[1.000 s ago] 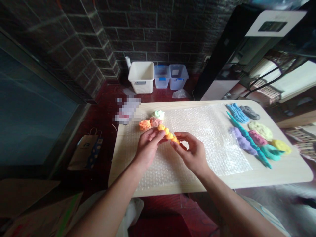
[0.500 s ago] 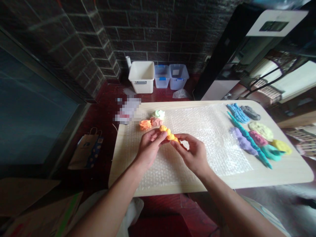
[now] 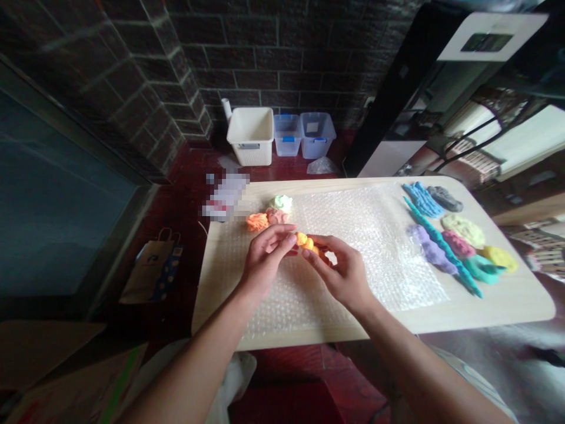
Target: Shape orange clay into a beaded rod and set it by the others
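A lumpy strand of yellow-orange modelling clay is held above the bubble wrap in the head view. My right hand pinches it between thumb and fingers, hiding its lower end. At its upper left end, the thumb and fingertips of my left hand close around the tip. Just beyond my left hand lie an orange clay lump, a dull pink one and a pale green one.
On the table's right side lie several clay pieces, among them a long teal strand, a purple lump and a blue one. Behind the table stand a white bin and two clear boxes. A paper bag is on the floor at left.
Less of the clay strand shows between my hands now, and its visible end sits lower and farther right. My left fingers have straightened a little. The whole view has shifted slightly.
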Available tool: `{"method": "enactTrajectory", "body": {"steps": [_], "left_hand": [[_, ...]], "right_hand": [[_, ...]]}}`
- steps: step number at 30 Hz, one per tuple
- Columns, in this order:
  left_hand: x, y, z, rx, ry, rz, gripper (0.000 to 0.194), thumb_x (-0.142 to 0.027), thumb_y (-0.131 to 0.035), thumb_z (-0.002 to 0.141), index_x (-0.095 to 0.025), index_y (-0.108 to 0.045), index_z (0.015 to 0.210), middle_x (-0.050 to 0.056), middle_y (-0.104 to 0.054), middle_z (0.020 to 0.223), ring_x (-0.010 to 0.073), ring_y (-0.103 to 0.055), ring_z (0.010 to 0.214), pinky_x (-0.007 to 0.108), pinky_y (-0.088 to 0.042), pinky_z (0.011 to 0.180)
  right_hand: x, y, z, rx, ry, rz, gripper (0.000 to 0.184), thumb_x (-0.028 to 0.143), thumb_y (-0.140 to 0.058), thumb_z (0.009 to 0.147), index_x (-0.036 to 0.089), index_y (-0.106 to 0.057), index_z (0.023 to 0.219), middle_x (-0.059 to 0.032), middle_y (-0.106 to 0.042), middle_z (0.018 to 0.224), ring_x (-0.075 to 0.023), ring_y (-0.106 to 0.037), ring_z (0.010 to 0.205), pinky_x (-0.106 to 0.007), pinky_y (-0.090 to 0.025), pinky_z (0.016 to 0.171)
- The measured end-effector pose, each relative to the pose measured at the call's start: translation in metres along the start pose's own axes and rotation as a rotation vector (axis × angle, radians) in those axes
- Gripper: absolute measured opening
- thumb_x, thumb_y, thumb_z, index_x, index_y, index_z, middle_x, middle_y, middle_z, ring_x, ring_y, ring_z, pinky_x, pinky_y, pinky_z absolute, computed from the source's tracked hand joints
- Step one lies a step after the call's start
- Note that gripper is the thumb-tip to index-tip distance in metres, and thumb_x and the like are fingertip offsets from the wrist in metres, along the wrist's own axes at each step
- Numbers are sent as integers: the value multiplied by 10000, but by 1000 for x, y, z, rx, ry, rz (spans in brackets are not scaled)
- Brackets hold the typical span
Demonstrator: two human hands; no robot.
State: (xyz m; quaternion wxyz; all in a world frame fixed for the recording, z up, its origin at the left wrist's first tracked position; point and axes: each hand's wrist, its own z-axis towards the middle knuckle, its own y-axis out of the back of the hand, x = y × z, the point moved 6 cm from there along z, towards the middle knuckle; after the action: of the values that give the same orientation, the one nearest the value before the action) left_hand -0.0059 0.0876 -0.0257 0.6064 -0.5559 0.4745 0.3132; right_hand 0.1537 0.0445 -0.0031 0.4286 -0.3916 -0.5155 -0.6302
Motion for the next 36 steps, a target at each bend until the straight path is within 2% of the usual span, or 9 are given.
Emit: {"method": "enactTrajectory", "body": {"steps": [4, 11, 20, 23, 25, 27, 30, 33, 36], "left_hand": [[4, 0, 1, -2, -9, 13, 211, -356, -821, 863, -206, -791, 1008, 65, -769, 986, 179, -711, 895, 300, -591, 802], [7, -1, 2, -9, 9, 15, 243, -355, -855, 827, -188, -802, 995, 77, -784, 993, 186, -727, 918, 312, -600, 830], [9, -2, 1, -10, 25, 7, 239, -367, -849, 828, -189, -791, 977, 73, -772, 982, 177, -717, 887, 300, -589, 809], [7, -1, 1, -30, 49, -29, 334, -422, -794, 875, -212, -743, 1130, 77, -756, 1063, 190, -719, 911, 298, -584, 773], [8, 1, 1, -57, 94, -67, 426, -472, -745, 905, -229, -681, 1250, 84, -751, 1086, 204, -723, 932, 302, -580, 759], [11, 2, 1, -68, 149, -81, 451, -505, -720, 913, -219, -665, 1258, 90, -752, 1058, 208, -723, 926, 307, -575, 760], [19, -5, -2, 11, 241, -54, 396, -510, -739, 895, -180, -723, 1113, 107, -761, 1058, 206, -724, 904, 314, -570, 781], [28, -20, -9, 169, 337, -44, 363, -492, -769, 879, -164, -768, 1036, 120, -773, 1053, 215, -728, 928, 320, -568, 809], [33, -26, -15, 232, 387, -41, 328, -458, -809, 851, -171, -793, 1009, 113, -772, 1011, 209, -715, 913, 321, -564, 808]], "right_hand": [[0, 1, 0, 17, 16, -33, 268, 411, -729, 960, 250, -771, 1170, -85, -786, 1075, -233, -720, 914, -355, -570, 731], [1, 2, 1, 20, 39, -68, 247, 418, -711, 970, 256, -776, 1146, -90, -779, 1065, -245, -717, 920, -378, -583, 773], [3, 2, 0, 15, 24, -62, 258, 429, -718, 962, 253, -770, 1143, -96, -785, 1066, -246, -721, 917, -368, -596, 746], [1, 0, 2, 13, -36, 50, 311, 453, -743, 941, 242, -765, 1169, -100, -792, 1099, -250, -737, 953, -379, -611, 792], [-4, 0, 4, 4, -118, 214, 338, 470, -757, 927, 234, -757, 1169, -98, -797, 1097, -248, -753, 952, -394, -622, 833], [-10, 0, 7, -6, -201, 394, 314, 485, -738, 938, 229, -750, 1120, -96, -799, 1079, -243, -768, 922, -414, -631, 854], [-13, 2, 11, -23, -266, 544, 305, 519, -662, 977, 229, -736, 1036, -109, -801, 1071, -262, -781, 930, -444, -643, 843], [-13, 6, 15, -35, -287, 551, 356, 564, -615, 985, 234, -735, 1041, -127, -802, 1086, -293, -780, 983, -460, -648, 818], [-14, 8, 16, -38, -284, 530, 398, 589, -586, 991, 241, -733, 1114, -127, -802, 1094, -303, -774, 1019, -471, -639, 835]]}}
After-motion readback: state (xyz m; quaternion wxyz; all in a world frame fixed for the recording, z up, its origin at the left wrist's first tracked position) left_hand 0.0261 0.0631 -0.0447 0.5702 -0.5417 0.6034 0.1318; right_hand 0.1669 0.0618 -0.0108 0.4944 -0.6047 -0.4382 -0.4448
